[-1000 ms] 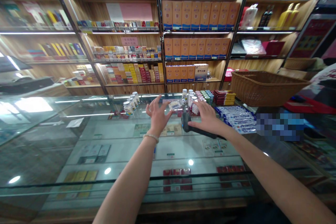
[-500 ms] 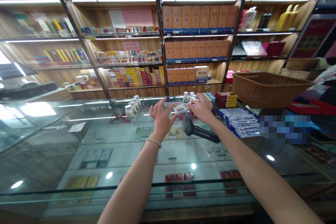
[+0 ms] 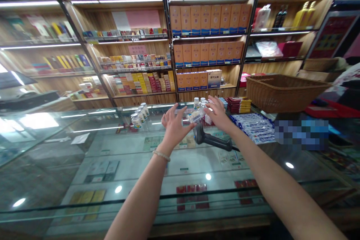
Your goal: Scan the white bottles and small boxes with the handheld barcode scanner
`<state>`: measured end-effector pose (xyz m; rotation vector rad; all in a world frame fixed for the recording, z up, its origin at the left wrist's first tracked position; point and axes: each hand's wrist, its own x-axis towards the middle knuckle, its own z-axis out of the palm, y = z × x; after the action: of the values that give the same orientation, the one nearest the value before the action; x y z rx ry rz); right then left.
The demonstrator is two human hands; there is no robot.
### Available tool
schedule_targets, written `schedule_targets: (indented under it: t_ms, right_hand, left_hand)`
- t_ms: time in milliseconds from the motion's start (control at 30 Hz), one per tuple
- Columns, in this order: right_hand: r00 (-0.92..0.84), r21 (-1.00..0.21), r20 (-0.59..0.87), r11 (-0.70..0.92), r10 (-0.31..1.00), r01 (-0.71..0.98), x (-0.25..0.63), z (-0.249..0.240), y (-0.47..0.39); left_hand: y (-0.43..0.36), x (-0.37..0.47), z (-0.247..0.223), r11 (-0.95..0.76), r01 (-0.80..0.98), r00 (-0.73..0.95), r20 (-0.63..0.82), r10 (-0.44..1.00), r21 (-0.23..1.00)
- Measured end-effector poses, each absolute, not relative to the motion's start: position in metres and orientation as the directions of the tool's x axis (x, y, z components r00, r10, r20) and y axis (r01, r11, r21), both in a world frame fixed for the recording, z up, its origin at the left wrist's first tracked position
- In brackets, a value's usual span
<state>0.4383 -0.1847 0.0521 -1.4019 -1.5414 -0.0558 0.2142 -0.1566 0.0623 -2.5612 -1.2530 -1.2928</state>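
Observation:
A small, white-labelled bottle (image 3: 196, 115) lies tilted between my two hands, above the glass counter. My right hand (image 3: 218, 114) has its fingertips at the bottle's right end and appears to grip it. On the other side, my left hand (image 3: 174, 125) has its fingers spread, with the thumb by the lower edge of the bottle; whether it touches is unclear. Just below sits a black handheld barcode scanner (image 3: 212, 140). Several similar bottles (image 3: 196, 102) stand behind my right hand, partly hidden by it. Another row of white-capped bottles (image 3: 140, 114) stands to the left.
Blue-and-white packets (image 3: 253, 127) and a stack of red-and-yellow packs (image 3: 239, 105) lie right of my hands. A wicker basket (image 3: 284, 93) stands beyond them. The glass counter (image 3: 126, 165) shows boxed goods beneath. Stocked shelves (image 3: 208, 37) line the back wall.
The small bottle has shifted slightly right and tilted more. My left hand's thumb has moved right along with it. The view has turned slightly.

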Motion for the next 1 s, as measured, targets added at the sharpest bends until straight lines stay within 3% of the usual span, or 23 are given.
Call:
schedule_targets:
  t_ms: [300, 500, 700, 833, 1000]
  right_hand:
    - [0.068, -0.479, 0.722, 0.425, 0.689, 0.768, 0.44, 0.059, -0.192]
    - [0.143, -0.5, 0.746, 0.405, 0.65, 0.766, 0.433, 0.059, -0.193]
    - [0.371, -0.68, 0.617, 0.232, 0.694, 0.696, 0.419, 0.053, -0.184]
    - [0.333, -0.725, 0.587, 0.297, 0.738, 0.621, 0.406, 0.05, -0.182]
    - [0.295, -0.678, 0.645, 0.351, 0.705, 0.645, 0.397, 0.05, -0.188]
  left_hand:
    - [-0.15, 0.209, 0.068, -0.676, 0.57, 0.441, 0.52, 0.731, 0.467]
    - [-0.151, 0.213, 0.065, -0.696, 0.577, 0.344, 0.646, 0.681, 0.426]
    - [-0.157, 0.217, 0.06, -0.716, 0.593, 0.216, 0.783, 0.583, 0.369]
    - [-0.161, 0.221, 0.055, -0.672, 0.648, 0.191, 0.778, 0.599, 0.358]
    - [-0.162, 0.225, 0.051, -0.648, 0.666, 0.173, 0.768, 0.616, 0.37]
